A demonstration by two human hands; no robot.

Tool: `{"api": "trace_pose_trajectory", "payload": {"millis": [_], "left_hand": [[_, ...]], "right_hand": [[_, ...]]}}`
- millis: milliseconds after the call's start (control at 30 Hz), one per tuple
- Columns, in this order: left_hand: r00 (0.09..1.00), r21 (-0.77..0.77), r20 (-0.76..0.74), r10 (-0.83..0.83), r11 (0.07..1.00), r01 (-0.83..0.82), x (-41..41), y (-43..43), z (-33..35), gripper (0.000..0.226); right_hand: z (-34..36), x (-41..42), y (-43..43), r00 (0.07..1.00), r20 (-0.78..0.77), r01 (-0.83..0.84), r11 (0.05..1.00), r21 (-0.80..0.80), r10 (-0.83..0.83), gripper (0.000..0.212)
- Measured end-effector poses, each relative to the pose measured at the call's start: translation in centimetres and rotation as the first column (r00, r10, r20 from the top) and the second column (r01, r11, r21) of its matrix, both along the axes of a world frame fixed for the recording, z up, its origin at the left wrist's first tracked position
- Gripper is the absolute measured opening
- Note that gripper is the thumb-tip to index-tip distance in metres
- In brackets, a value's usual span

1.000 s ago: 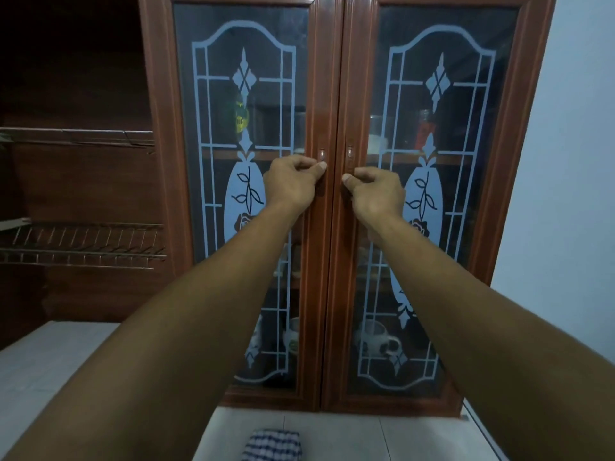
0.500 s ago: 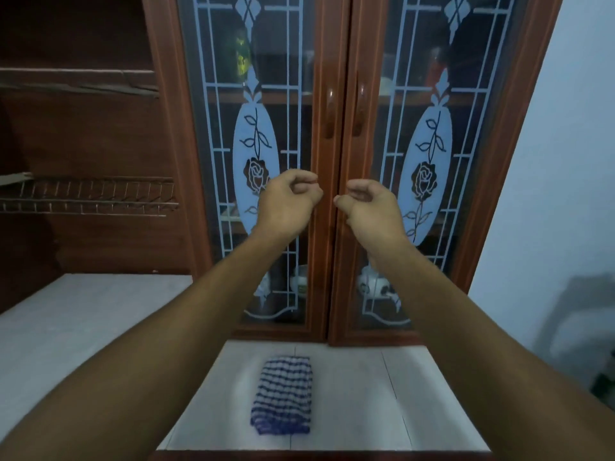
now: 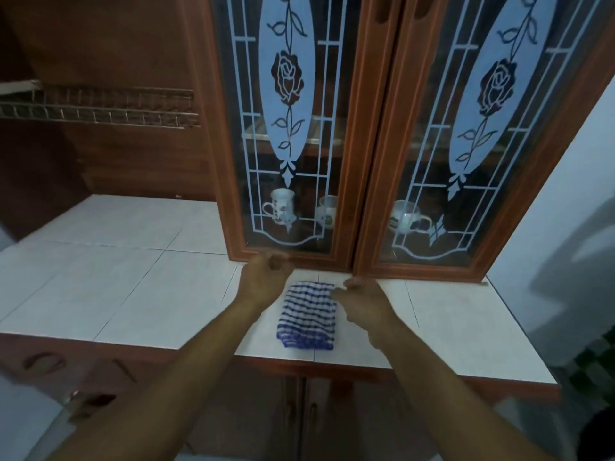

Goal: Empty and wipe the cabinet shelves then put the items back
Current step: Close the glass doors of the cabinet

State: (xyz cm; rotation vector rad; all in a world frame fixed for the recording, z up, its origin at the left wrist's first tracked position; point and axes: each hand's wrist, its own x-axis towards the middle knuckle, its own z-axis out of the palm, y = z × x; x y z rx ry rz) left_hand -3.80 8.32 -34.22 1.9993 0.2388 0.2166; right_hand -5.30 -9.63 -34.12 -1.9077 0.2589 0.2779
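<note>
Blue-and-white checked cloth point(image 3: 307, 316), folded into a rectangle, lay flat on the white tiled counter point(image 3: 133, 284), just in front of the reddish-brown wooden cabinet point(image 3: 347, 194) and roughly below the seam between its two etched-glass doors. Head view, the only one: both doors sat closed. Behind the glass on the bottom shelf stood a white patterned mug point(image 3: 282, 206), a second pale mug point(image 3: 327, 212) and a third pale mug point(image 3: 404, 218), so nothing was emptied or wiped yet. Left hand point(image 3: 263, 277) hovered at the cloth's far left corner, by the cabinet's bottom rail, with fingers curled in and nothing in them. Right hand point(image 3: 362, 302) was at the far right corner, fingers also curled. Motion blur hid whether it pinched the fabric or only sat beside it, so I can't tell. My read: cloth pickup, ahead of unloading. The same layout would also fit the very end, and this frame doesn't settle it. Next move would need a firm pinch on the folded edge so the layers lift together. After that comes a reach up to the recessed door pulls point(image 3: 381, 13), with the counter kept free under the door swing. A metal wire rack point(image 3: 100, 108) hung off to the left, not involved.
</note>
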Motion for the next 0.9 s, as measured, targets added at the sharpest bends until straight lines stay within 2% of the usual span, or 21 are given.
{"api": "trace_pose_trajectory", "payload": {"millis": [100, 167, 300, 367, 433, 500, 533, 700, 900], "left_hand": [[0.986, 0.086, -0.159, 0.054, 0.995, -0.041, -0.3, 0.9, -3.0, 0.022], [0.976, 0.104, -0.212, 0.053, 0.994, -0.031, -0.3, 1.0, -4.2, 0.021], [0.957, 0.177, -0.281, 0.065, 0.984, -0.015, -0.3, 0.7, -5.9, 0.025], [0.953, 0.227, -0.293, 0.081, 0.974, -0.013, -0.2, 0.7, -6.4, 0.028], [0.950, 0.252, -0.303, 0.080, 0.968, -0.001, -0.1, 0.6, -6.6, 0.029], [0.942, 0.246, -0.327, 0.068, 0.969, 0.015, 0.2, 0.6, -6.6, 0.022], [0.936, 0.242, -0.348, 0.060, 0.970, 0.028, 0.3, 0.6, -6.6, 0.017], [0.919, 0.094, -0.393, -0.033, 0.993, 0.076, 0.8, 1.0, -7.1, 0.039], [0.934, 0.026, -0.352, -0.055, 0.997, 0.069, 0.4, 1.0, -7.3, 0.033]], "right_hand": [[-2.9, 0.3, 0.7, 0.991, -0.118, -0.072, 0.993, -0.093, 0.061, 0.019], [-4.2, 0.8, 1.3, 0.985, -0.153, -0.092, 0.989, -0.117, 0.074, 0.021], [-5.7, 1.2, 2.6, 0.983, -0.175, -0.086, 0.989, -0.117, 0.064, 0.039], [-5.9, 1.2, 3.1, 0.983, -0.174, -0.077, 0.989, -0.130, 0.054, 0.038], [-6.0, 1.3, 3.4, 0.986, -0.165, -0.051, 0.991, -0.120, 0.031, 0.028], [-6.0, 1.4, 3.6, 0.987, -0.164, -0.023, 0.995, -0.098, 0.007, 0.011], [-5.9, 1.5, 3.7, 0.987, -0.163, -0.003, 0.997, -0.078, -0.010, 0.011], [-5.8, 1.7, 3.8, 0.976, -0.213, 0.045, 0.998, 0.046, -0.034, 0.015], [-6.0, 1.0, 3.2, 0.979, -0.204, 0.061, 0.981, 0.187, -0.022, 0.010]]}}
